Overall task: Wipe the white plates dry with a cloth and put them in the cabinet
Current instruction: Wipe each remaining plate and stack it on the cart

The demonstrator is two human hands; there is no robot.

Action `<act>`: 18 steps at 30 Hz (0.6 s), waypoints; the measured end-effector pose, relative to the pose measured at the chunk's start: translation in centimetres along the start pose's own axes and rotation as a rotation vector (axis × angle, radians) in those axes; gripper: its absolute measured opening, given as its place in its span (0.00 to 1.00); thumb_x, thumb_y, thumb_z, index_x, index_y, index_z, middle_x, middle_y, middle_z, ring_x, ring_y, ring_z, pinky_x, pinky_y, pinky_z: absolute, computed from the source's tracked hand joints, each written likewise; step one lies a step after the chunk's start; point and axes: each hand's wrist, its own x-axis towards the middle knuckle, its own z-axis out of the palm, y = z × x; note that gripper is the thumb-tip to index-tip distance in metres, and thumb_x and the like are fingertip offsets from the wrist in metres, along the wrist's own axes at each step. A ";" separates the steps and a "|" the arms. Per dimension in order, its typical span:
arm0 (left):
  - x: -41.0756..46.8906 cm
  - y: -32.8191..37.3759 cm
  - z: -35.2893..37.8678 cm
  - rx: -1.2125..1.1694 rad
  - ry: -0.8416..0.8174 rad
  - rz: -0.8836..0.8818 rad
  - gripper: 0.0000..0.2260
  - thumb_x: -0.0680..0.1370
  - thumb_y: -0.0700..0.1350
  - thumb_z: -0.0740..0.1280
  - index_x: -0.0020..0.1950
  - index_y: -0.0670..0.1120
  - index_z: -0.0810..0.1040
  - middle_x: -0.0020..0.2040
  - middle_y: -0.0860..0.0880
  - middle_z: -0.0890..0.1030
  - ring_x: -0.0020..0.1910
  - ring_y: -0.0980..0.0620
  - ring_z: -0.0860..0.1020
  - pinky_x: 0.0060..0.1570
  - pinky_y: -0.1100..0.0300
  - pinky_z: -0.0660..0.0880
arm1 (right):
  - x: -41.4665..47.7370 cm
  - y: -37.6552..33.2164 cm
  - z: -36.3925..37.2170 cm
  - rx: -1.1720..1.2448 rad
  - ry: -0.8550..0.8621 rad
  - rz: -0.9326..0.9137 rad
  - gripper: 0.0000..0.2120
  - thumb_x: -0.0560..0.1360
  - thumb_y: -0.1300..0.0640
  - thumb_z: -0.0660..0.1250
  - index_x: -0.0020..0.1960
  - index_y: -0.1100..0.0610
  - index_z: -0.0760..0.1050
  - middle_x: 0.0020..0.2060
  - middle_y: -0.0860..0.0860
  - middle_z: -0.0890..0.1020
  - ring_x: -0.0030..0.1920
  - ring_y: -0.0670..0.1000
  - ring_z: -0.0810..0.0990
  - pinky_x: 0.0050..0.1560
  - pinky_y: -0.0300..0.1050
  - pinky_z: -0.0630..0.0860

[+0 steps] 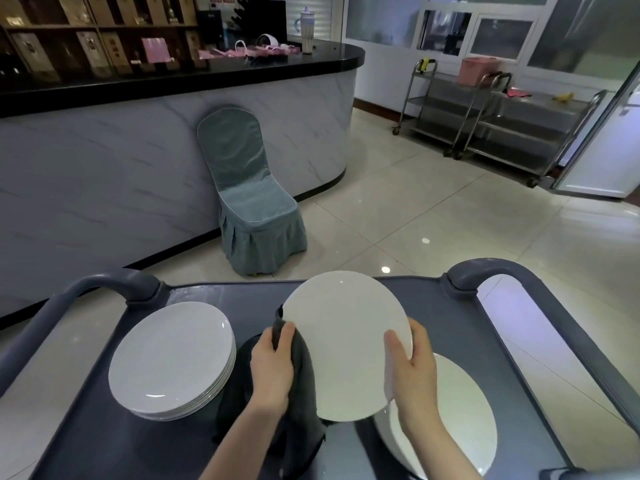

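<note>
I hold a white plate (341,344) tilted up over a grey cart (429,306). My right hand (410,368) grips the plate's right rim, thumb on its face. My left hand (273,363) holds a dark grey cloth (301,403) bunched against the plate's left rim. The cloth hangs down under the plate onto the cart. A stack of several white plates (171,355) sits on the cart's left side. Another white plate or stack (446,414) lies at the right, partly hidden by my right forearm and the held plate.
The cart has raised grey handles at the far left (104,285) and far right (491,268). A chair in a blue-grey cover (249,199) stands against a marble counter (138,161). Steel trolleys (491,112) stand at the back right. Tiled floor lies beyond the cart.
</note>
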 end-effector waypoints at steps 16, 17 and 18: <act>1.1 1.3 -0.9 0.317 -0.282 0.423 0.09 0.81 0.48 0.64 0.41 0.49 0.74 0.37 0.51 0.79 0.36 0.59 0.74 0.41 0.64 0.72 | 4.4 -3.1 -2.1 -0.402 -0.351 -0.240 0.11 0.80 0.57 0.66 0.42 0.47 0.82 0.42 0.41 0.84 0.45 0.40 0.80 0.45 0.28 0.72; 0.9 0.8 -1.0 0.272 -0.247 0.368 0.10 0.81 0.48 0.64 0.42 0.47 0.75 0.38 0.49 0.80 0.37 0.58 0.75 0.43 0.62 0.73 | 4.3 -3.0 -2.2 -0.334 -0.286 -0.204 0.11 0.80 0.57 0.65 0.42 0.46 0.82 0.43 0.40 0.85 0.45 0.39 0.81 0.44 0.28 0.72; 0.8 0.6 -1.1 0.252 -0.230 0.329 0.10 0.81 0.48 0.63 0.43 0.46 0.75 0.39 0.49 0.80 0.39 0.57 0.75 0.43 0.61 0.73 | 4.2 -2.9 -2.3 -0.286 -0.246 -0.173 0.12 0.80 0.57 0.65 0.43 0.45 0.82 0.43 0.41 0.85 0.46 0.40 0.81 0.44 0.28 0.72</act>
